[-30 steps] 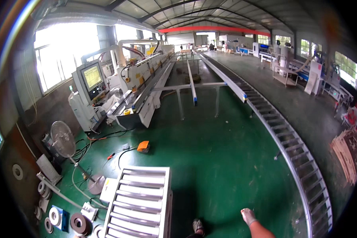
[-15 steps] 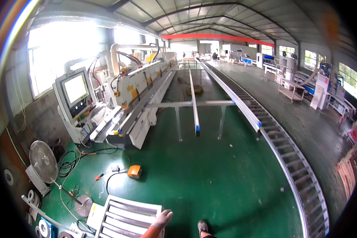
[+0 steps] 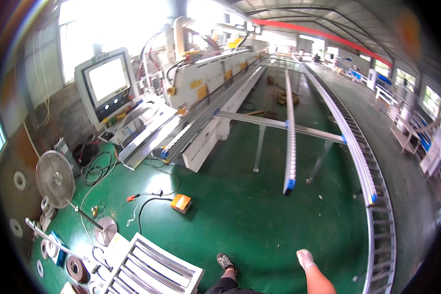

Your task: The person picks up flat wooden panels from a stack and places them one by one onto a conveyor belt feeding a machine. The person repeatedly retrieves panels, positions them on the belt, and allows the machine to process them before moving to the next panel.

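My right hand (image 3: 305, 257), in a pale glove, hangs over the green floor at the lower right of the head view. Its fingers are small and smeared, so their pose is unclear, and no object shows in it. My left hand is out of view. A short roller conveyor section with a white frame (image 3: 196, 280) and metal rollers stands at the lower left, close to my foot (image 3: 226, 262). An orange foot pedal (image 3: 181, 203) on a black cable lies on the floor ahead of it.
A long white machine (image 3: 196, 90) with a control screen (image 3: 108, 81) runs along the left. Metal support rails (image 3: 290, 147) and a long roller track (image 3: 381, 235) stretch away on the right. A standing fan (image 3: 55, 179), loose cables (image 3: 94, 172) and tape rolls (image 3: 77, 269) crowd the left side.
The view has shifted and turned left. The gloved hand beside the roller section's right edge has left the picture, and my right hand has come in at the lower right.
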{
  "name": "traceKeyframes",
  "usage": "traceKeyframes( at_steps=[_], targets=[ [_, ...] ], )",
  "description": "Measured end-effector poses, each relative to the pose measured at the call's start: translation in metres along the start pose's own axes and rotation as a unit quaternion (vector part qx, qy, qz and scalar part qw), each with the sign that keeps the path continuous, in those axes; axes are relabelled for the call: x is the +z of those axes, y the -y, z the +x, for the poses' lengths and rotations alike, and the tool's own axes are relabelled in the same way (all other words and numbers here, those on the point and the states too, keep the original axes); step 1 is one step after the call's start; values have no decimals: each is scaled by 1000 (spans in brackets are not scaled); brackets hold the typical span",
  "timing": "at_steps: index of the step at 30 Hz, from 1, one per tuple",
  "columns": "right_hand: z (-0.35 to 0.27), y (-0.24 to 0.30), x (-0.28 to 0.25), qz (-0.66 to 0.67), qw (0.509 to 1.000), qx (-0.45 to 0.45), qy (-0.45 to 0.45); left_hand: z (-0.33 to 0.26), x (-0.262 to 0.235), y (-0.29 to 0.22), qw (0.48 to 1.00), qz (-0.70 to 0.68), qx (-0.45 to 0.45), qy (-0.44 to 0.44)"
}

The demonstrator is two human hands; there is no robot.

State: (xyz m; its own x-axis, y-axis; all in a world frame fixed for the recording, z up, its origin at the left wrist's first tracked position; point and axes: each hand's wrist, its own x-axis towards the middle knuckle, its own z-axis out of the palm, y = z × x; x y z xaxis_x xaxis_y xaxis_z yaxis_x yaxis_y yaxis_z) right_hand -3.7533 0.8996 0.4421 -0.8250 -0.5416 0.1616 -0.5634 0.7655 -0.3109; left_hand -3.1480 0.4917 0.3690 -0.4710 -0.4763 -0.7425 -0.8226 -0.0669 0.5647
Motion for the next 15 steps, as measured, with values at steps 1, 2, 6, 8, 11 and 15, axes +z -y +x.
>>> traceKeyframes(
  at_steps=[1, 2, 6, 8, 11, 15],
  targets=[
    [49, 10, 5, 204, 971, 114, -40, 15, -6, -15, 1000, 12, -9, -2],
    [84, 21, 12, 397, 885, 231, -73, 27, -17, -32, 999, 33, -16, -3],
    [184, 109, 20, 732, 504, 307, 339, 85, -58, -104, 988, 151, 28, 12],
    [223, 207, 30, 667, 550, 262, 428, 120, -94, -165, 982, 173, 70, -31],
    [263, 290, 32, 463, 732, 199, 457, 170, -138, -290, 974, -24, 84, -211],
    [354, 382, 51, 427, 728, 98, 527, 160, -230, -417, 958, -151, 153, -189]
  ],
)
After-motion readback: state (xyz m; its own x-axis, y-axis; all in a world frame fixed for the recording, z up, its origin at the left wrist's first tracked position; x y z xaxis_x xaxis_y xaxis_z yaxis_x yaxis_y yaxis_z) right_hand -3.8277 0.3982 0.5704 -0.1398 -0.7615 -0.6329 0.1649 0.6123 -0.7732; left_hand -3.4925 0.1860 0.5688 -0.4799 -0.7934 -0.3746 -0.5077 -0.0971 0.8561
